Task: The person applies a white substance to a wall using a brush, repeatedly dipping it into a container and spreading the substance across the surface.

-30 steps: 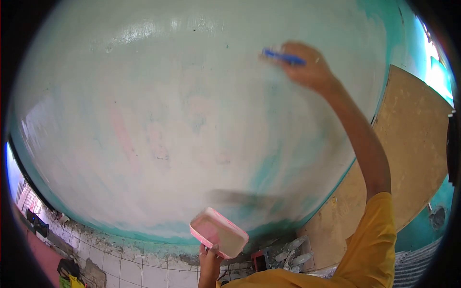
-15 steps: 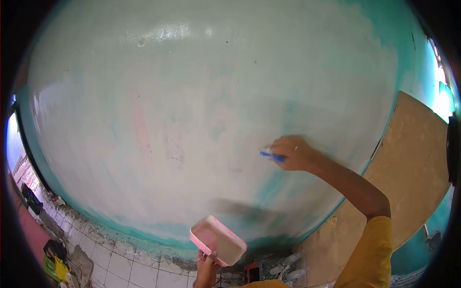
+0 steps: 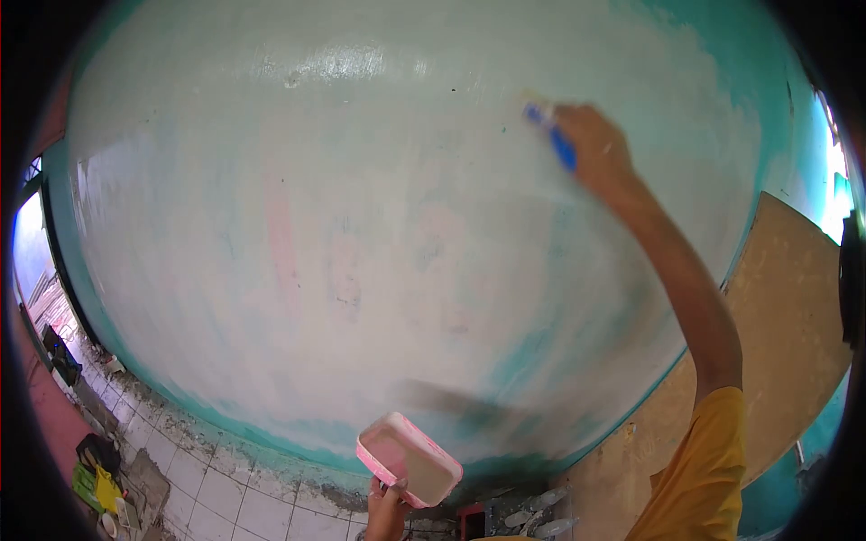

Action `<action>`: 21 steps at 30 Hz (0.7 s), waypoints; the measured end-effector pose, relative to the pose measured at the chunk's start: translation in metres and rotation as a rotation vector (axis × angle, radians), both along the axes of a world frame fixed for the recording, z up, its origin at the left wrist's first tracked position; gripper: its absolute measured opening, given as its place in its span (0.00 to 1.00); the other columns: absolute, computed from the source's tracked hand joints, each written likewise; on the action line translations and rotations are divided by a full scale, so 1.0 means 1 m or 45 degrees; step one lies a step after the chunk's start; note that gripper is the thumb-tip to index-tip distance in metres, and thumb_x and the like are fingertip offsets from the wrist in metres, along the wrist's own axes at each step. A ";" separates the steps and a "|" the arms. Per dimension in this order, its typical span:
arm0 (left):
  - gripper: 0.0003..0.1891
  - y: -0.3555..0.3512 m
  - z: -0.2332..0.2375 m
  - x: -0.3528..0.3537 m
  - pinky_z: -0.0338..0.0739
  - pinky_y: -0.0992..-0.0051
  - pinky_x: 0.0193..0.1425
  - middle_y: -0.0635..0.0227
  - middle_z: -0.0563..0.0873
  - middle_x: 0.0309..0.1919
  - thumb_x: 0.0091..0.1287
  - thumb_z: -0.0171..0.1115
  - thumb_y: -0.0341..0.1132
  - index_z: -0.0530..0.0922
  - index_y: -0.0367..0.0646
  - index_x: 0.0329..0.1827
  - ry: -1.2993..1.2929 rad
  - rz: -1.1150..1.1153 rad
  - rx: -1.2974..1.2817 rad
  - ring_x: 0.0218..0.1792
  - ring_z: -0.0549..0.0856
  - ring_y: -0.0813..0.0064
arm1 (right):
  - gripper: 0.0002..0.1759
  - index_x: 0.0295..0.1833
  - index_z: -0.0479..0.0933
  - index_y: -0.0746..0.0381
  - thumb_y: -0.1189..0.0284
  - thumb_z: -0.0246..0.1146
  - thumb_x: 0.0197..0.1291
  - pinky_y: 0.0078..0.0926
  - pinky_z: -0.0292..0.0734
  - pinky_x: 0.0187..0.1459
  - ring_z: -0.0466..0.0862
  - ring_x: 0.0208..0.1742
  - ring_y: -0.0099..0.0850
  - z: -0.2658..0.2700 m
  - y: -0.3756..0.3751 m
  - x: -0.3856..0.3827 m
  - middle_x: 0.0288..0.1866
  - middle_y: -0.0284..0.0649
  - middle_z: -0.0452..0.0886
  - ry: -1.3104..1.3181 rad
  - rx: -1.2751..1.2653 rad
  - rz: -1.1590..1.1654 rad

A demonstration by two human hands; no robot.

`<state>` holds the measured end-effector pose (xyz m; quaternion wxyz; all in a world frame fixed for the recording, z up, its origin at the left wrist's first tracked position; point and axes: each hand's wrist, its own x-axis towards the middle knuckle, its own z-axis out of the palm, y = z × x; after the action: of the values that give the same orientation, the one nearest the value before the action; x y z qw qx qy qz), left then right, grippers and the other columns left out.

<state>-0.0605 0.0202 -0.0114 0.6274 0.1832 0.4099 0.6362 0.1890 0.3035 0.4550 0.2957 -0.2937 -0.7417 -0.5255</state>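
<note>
My right hand [image 3: 595, 149] is wrapped round a paintbrush [image 3: 564, 147] with a blue handle, raised to the upper right part of the wall. The bristles are blurred and seem to meet the wall [image 3: 379, 207], which carries streaky whitish paint over turquoise, with faint pink patches. Low in the view, my left hand [image 3: 386, 509] grips the near edge of a pink rectangular tub [image 3: 433, 451]. Pale paint lies inside the tub, which is tilted toward me.
A brown board [image 3: 785, 298] leans at the right. Clear plastic bottles [image 3: 546, 509] and a reddish box [image 3: 471, 521] stand below. Bags [image 3: 95, 473] lie on the tiled floor [image 3: 216, 496] at lower left, near a bright doorway [image 3: 36, 243].
My right hand has swept the brush upward and a little to the right along the wall. The tub in my left hand has hardly moved.
</note>
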 end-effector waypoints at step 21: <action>0.34 0.006 -0.035 -0.026 0.83 0.53 0.50 0.59 0.75 0.60 0.62 0.65 0.35 0.60 0.43 0.69 -0.057 0.055 -0.027 0.55 0.81 0.59 | 0.08 0.41 0.80 0.59 0.75 0.59 0.56 0.38 0.81 0.44 0.81 0.45 0.41 -0.006 0.008 -0.046 0.42 0.39 0.83 -0.054 0.028 -0.060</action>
<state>-0.0864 0.0266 -0.0465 0.6245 0.1535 0.4062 0.6491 0.1429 0.3120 0.4485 0.2706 -0.2966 -0.7348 -0.5467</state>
